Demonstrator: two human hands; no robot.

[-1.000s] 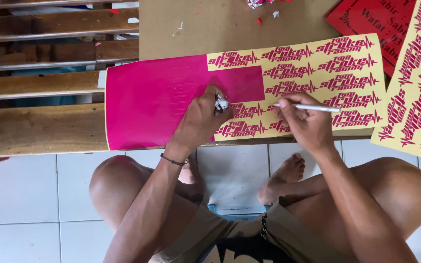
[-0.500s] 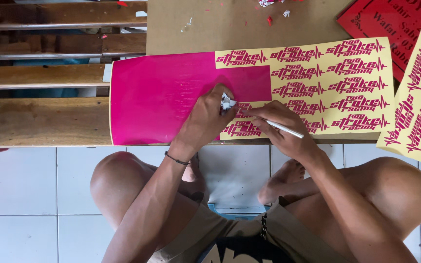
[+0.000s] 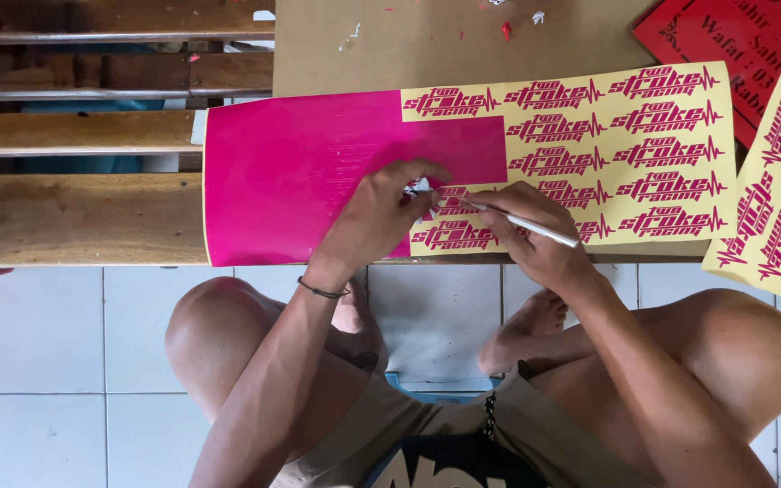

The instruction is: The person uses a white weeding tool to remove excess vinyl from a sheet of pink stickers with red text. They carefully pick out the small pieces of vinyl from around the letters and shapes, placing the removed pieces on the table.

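Vinyl sheet (image 3: 318, 181), pink on yellow backing, lies flat on the wooden bench edge (image 3: 74, 217). Left hand (image 3: 377, 217) pinches a peeled scrap; right hand (image 3: 535, 235) grips a thin weeding tool (image 3: 522, 220). Risk: tip slip could lift a cut logo (image 3: 653, 149) beyond.

Support: wooden slat bench (image 3: 74, 217) over white tiled floor (image 3: 38, 361).
On bench, 12 o'clock: brown cardboard sheet (image 3: 445, 50).
Centre: pink vinyl sticker sheet (image 3: 291, 181) with yellow backing.
2 o'clock: red printed sign (image 3: 716, 45).
3 o'clock: second yellow sticker sheet (image 3: 779, 217).
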